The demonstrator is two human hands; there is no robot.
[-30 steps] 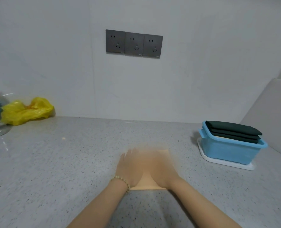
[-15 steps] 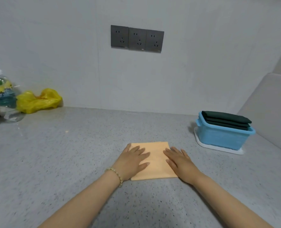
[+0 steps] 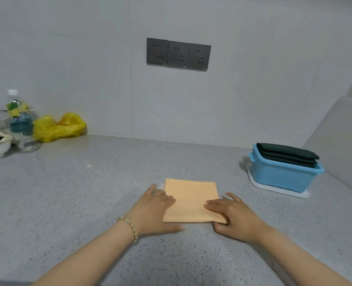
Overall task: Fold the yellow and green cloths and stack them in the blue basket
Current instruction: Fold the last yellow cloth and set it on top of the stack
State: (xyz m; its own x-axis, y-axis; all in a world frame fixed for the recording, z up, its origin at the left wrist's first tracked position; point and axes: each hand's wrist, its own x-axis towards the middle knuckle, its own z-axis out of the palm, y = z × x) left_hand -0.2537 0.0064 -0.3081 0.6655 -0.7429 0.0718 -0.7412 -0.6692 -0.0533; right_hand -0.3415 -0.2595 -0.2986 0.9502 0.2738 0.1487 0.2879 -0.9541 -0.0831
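A folded yellow-orange square cloth [image 3: 191, 200] lies on the speckled grey counter [image 3: 68, 203] between the left grip [image 3: 153, 211] and right grip [image 3: 235, 215], both released, fingers flat on its edges.

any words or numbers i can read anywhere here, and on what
Nothing here can be read.
Water bottle label: printed in yellow, green and blue, too blurred to read.
Wall sockets: a tiny pale mark at the bottom edge of each plate, too small to read.
Blue basket, green cloths, yellow cloth, yellow bag: no lettering visible.
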